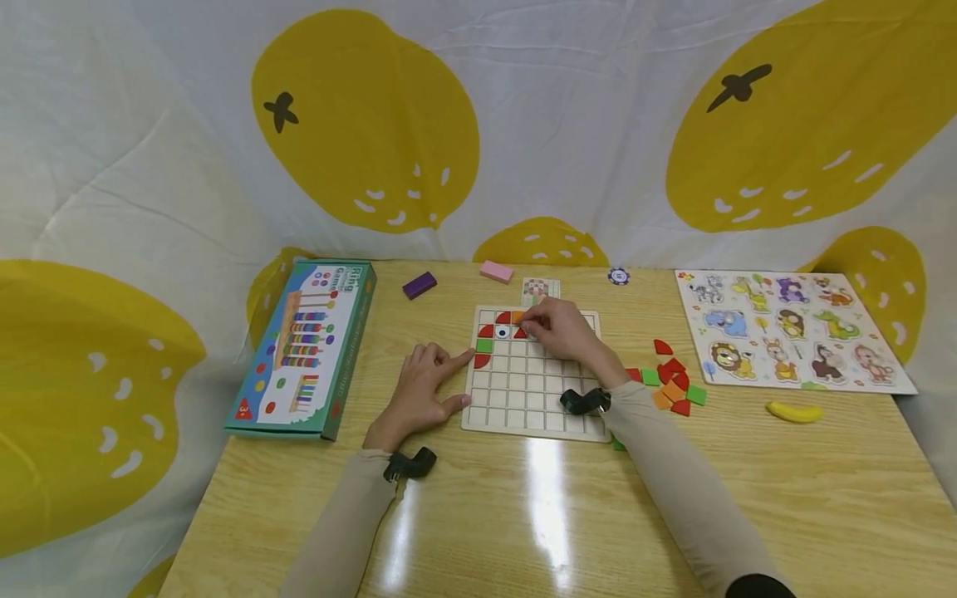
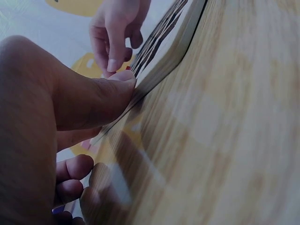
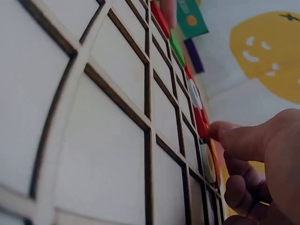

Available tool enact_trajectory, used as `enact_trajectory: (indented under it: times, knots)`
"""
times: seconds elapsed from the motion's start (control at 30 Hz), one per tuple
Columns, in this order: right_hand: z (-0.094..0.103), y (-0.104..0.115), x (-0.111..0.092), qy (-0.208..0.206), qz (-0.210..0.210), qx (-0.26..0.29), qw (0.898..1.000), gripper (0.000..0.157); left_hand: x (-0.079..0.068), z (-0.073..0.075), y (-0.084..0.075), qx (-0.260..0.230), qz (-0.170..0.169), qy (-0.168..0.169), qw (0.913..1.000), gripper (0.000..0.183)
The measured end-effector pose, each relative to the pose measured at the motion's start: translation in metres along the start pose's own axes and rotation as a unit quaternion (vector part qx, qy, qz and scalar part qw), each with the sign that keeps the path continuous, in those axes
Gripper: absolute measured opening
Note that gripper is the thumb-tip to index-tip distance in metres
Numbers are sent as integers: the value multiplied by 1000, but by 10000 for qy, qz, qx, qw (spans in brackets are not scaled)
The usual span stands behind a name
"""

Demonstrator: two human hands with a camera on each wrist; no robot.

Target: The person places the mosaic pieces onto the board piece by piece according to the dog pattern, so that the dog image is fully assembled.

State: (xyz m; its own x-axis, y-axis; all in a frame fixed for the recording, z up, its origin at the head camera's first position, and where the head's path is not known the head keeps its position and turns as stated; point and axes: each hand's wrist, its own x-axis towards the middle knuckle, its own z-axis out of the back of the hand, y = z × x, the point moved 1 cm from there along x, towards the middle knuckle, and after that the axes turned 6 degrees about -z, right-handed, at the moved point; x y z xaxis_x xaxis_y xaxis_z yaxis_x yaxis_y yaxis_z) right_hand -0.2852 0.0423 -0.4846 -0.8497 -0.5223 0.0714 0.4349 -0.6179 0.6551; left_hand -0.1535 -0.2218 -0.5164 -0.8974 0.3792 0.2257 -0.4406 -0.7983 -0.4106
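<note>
A wooden grid board [image 1: 516, 397] lies on the table. My left hand [image 1: 422, 386] rests at its left edge, index finger and thumb stretched out to the rim, the other fingers curled. Over the upper rows, my right hand [image 1: 561, 328] pinches a red quarter-circle tile [image 3: 201, 123] at its cell; the fingers partly cover it. Around it sit an orange tile [image 1: 517, 316], a white tile with an eye-like dot [image 1: 503, 332], a green square tile [image 1: 484, 345] and other red tiles. Another round-patterned tile [image 3: 207, 161] shows beside the thumb in the right wrist view.
Loose red, green and orange tiles [image 1: 669, 390] lie right of the board. A pattern card [image 1: 540, 289] is behind it. A boxed game [image 1: 302, 349] stands left, an animal puzzle [image 1: 792, 332] and a toy banana [image 1: 794, 412] right. Purple [image 1: 419, 286] and pink blocks [image 1: 497, 272] lie at the back.
</note>
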Motion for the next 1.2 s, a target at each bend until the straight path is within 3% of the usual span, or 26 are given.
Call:
enact_trajectory:
  times: [0.47,0.8,0.9,1.0,1.2]
  knots:
    - [-6,0,1,27,-124,-38,9999,9,1,0,0,90,41,36,9999,72]
    - [-4,-3,-2,-256,-59,196,9995,9,1,-2,-1,92,53,67,9999,73]
    - [11,-7,-9,-428,-103,292,9986,12,2,-2,-2,90,44,43,9999,73]
    - [42,-17,-26,-531,-416,186,9975,19,2,-3,-2,79,47,27,10000,72]
    - [101,-60,-83,-311,-1456,-797,9856,36,0,-2,0,71,63,7,10000,73]
